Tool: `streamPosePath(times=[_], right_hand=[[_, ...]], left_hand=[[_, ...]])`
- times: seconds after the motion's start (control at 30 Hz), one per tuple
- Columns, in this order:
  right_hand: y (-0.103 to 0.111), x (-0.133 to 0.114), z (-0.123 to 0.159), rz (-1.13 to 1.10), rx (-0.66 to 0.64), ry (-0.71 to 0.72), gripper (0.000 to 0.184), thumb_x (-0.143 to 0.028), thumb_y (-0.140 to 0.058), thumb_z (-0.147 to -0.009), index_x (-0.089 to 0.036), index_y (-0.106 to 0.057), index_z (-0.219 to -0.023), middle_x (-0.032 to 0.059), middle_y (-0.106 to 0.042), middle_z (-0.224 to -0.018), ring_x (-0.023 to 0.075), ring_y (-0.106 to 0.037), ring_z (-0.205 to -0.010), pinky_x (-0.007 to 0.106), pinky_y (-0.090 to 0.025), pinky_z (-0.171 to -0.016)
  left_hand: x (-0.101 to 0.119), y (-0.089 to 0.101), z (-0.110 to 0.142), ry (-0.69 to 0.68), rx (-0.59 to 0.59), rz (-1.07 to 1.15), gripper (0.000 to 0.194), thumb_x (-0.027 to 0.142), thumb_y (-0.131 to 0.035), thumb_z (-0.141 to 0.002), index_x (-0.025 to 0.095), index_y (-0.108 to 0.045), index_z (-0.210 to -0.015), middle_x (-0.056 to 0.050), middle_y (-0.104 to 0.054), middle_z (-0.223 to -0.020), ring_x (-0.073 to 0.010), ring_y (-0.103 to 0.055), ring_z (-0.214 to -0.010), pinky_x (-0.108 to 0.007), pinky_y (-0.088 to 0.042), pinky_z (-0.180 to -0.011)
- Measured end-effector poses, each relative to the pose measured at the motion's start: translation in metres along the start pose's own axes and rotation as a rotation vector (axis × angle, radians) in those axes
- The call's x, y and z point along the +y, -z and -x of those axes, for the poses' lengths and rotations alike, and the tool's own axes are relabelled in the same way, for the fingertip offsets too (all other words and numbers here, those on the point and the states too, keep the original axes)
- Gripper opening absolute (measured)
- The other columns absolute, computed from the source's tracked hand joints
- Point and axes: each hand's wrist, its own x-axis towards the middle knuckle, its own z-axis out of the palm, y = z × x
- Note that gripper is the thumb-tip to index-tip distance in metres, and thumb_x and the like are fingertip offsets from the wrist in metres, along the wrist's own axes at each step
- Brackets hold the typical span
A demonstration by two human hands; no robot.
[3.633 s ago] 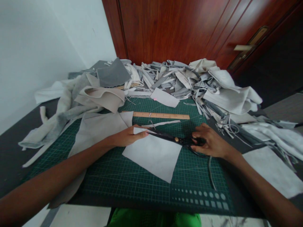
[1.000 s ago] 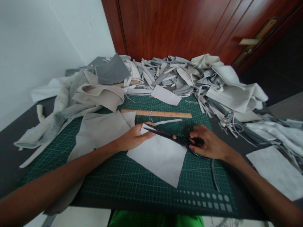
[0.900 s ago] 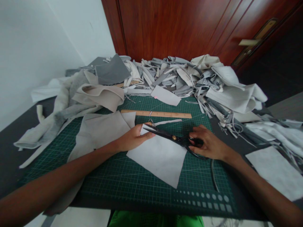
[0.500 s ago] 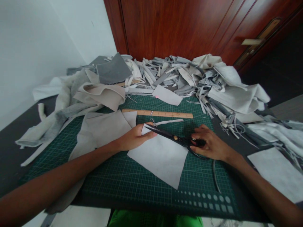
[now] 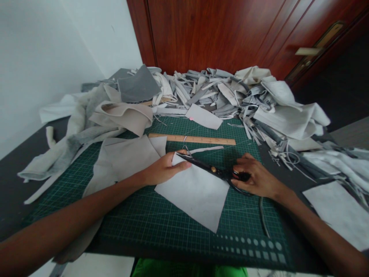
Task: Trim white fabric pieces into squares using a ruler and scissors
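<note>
Wooden door (image 5: 207, 34) closes off the far end of the desk (image 5: 17, 200), one white wall to the left. A single large heap of fabric offcuts (image 5: 213, 92), grey and cream, is banked against door and wall, apparently pushed back to leave the work area free.

One green cutting mat (image 5: 161, 227) lies in front of the heap, probably there to take blade work and give a gridded surface. Four flat fabric pieces count in the near area. A large beige sheet (image 5: 123, 161) lies on the mat's left half, a pale grey sheet (image 5: 193, 200) lies mid-mat, a small sheet (image 5: 203, 116) sits at the mat's far edge, and a loose sheet (image 5: 337, 213) lies on the desk at right.

Two hands at work. The left hand (image 5: 164, 168) rests on the pale grey sheet's upper corner, fingers together and extended, likely pinning the fabric against sliding. The right hand (image 5: 256, 181) has its fingers clamped around the handles of one pair of black scissors (image 5: 213, 169), whose blades lie over that same corner, tips just beside the left fingers.

One wooden ruler (image 5: 190, 139) lies across the mat's far part, parallel to its edge. Two thin strips: one white (image 5: 206, 149) just below the ruler, one grey (image 5: 263, 211) near the mat's right side.
</note>
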Motion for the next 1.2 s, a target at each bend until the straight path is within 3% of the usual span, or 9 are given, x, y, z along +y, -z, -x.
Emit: streamPosePath(times=[0.27,0.5,0.77,1.03,1.2], right_hand=[[-0.002,0.001,-0.001,0.007,0.018,0.031,0.043,-0.048,-0.057,-0.1,-0.021,-0.052,-0.066,-0.0003,-0.053,-0.063,0.0172,-0.049,-0.064,0.035,-0.03,-0.072],[-0.002,0.0,-0.001,0.015,0.038,0.03,0.044,-0.046,-0.057,-0.1,-0.021,-0.049,-0.065,-0.0009,-0.051,-0.061,0.0167,-0.047,-0.063,0.035,-0.029,-0.071],[-0.003,0.007,0.001,-0.065,0.137,-0.008,0.042,-0.04,-0.06,-0.097,-0.022,-0.045,-0.062,-0.0015,-0.049,-0.058,0.0166,-0.044,-0.06,0.035,-0.029,-0.068],[-0.002,0.006,0.004,-0.096,0.013,-0.11,0.029,-0.039,-0.064,-0.089,-0.021,-0.054,-0.068,0.0035,-0.054,-0.072,0.0207,-0.049,-0.071,0.035,-0.034,-0.07],[-0.006,-0.004,-0.004,-0.103,-0.011,-0.142,0.029,-0.04,-0.065,-0.088,-0.021,-0.053,-0.069,0.0034,-0.054,-0.074,0.021,-0.051,-0.073,0.034,-0.035,-0.07]], left_hand=[[0.003,0.002,0.0,0.052,-0.02,-0.017,0.037,0.048,-0.064,-0.092,0.021,-0.062,-0.118,-0.005,-0.07,-0.115,-0.0259,-0.066,-0.109,-0.041,-0.054,-0.095],[0.007,0.002,0.003,0.144,-0.012,-0.013,0.041,0.053,-0.064,-0.091,0.02,-0.061,-0.116,-0.005,-0.07,-0.108,-0.0262,-0.067,-0.101,-0.039,-0.056,-0.087],[0.011,0.003,0.0,0.026,-0.092,-0.021,0.031,0.052,-0.058,-0.095,0.021,-0.059,-0.095,-0.001,-0.062,-0.091,-0.0206,-0.063,-0.088,-0.035,-0.052,-0.084],[0.005,0.003,0.0,0.046,-0.048,-0.02,0.036,0.048,-0.061,-0.095,0.02,-0.062,-0.117,-0.007,-0.071,-0.118,-0.0264,-0.066,-0.108,-0.041,-0.051,-0.096],[0.004,0.001,-0.002,-0.01,-0.088,-0.056,0.033,0.044,-0.057,-0.098,0.019,-0.064,-0.118,-0.007,-0.071,-0.117,-0.0264,-0.065,-0.111,-0.042,-0.05,-0.1]])
